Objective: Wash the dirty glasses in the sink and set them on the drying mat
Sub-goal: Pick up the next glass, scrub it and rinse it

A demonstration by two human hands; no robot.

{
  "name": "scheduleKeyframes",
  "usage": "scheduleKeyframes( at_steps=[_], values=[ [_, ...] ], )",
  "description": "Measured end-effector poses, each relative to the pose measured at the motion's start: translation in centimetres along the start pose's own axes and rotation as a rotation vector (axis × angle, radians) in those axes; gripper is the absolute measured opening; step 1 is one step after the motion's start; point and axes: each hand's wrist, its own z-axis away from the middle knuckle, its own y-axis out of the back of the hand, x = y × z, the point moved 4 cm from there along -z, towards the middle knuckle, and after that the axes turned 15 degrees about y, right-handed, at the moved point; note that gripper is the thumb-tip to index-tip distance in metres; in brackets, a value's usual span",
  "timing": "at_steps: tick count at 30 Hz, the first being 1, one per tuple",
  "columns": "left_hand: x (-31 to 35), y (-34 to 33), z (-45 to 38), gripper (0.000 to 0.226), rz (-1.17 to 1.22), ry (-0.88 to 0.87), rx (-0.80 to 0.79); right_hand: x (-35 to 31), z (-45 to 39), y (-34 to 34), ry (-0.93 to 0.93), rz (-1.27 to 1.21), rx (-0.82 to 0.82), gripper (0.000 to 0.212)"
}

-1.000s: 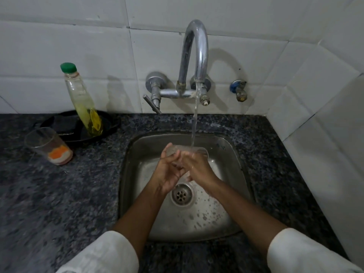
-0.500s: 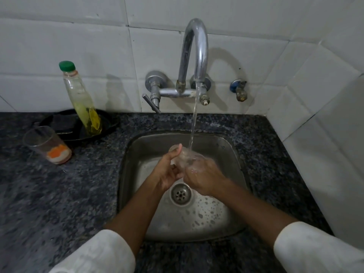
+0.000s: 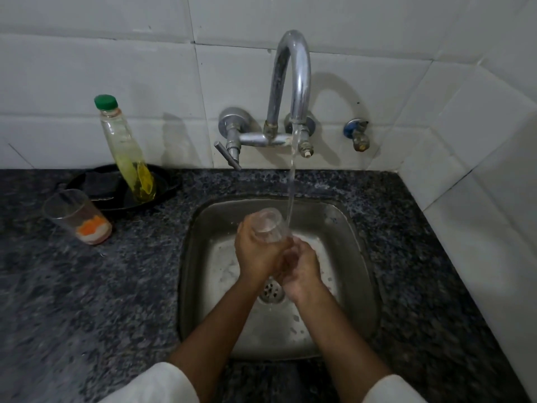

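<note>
Over the steel sink (image 3: 363,257) I hold a clear glass (image 3: 268,225), tilted, its round end pointing up and away from me. My left hand (image 3: 255,251) wraps around its body. My right hand (image 3: 302,271) grips the lower end, just below the running stream of water (image 3: 291,193), which falls beside the glass onto my fingers. A second glass (image 3: 77,216) with orange and white residue at its bottom stands on the dark granite counter (image 3: 87,301) to the left.
The chrome tap (image 3: 290,82) arches from the tiled wall above the sink. A green-capped bottle of yellow liquid (image 3: 128,152) leans in a black tray (image 3: 162,181) behind the dirty glass. A small valve (image 3: 357,135) sits on the wall at right.
The glass has turned and shifted left of the stream, its round end now raised. My left hand has closed round its body and my right hand has dropped lower.
</note>
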Motion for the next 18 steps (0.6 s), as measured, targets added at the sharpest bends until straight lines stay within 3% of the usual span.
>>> scheduleKeyframes(
  at_steps=[2, 6, 8, 10, 12, 14, 16, 18],
  values=[
    [1.2, -0.2, 1.3, 0.064, -0.187, -0.248, 0.021, 1.0, -0.3, -0.1, -0.027, -0.019, 0.001, 0.037],
    [2.5, -0.1, 2.3, 0.063, -0.216, -0.307, -0.071, 0.2, -1.1, -0.7, 0.002, -0.098, -0.007, 0.041],
    [2.6, 0.4, 2.1, 0.062, -0.057, -0.167, -0.333, -1.1, -1.8, -0.7, 0.106, -0.037, 0.07, 0.044],
    [2.7, 1.2, 2.2, 0.056, 0.264, 0.129, -0.653, -2.8, -2.5, -0.6, 0.237, 0.102, 0.091, 0.062],
    [2.4, 1.9, 2.2, 0.053, 0.483, 0.401, -0.884, -5.4, -2.5, -1.3, 0.407, 0.255, 0.056, 0.043],
    [2.0, 2.1, 2.1, 0.059, 0.502, 0.554, -1.028, -8.0, -1.8, -3.1, 0.607, 0.49, -0.071, 0.023],
    [1.6, 1.7, 2.1, 0.059, 0.376, 0.623, -1.144, -9.4, -0.5, -5.5, 0.783, 0.687, -0.32, 0.035],
    [2.0, 1.1, 1.8, 0.048, 0.213, 0.605, -1.145, -10.0, 1.0, -7.2, 0.865, 0.896, -0.599, 0.041]
  ],
)
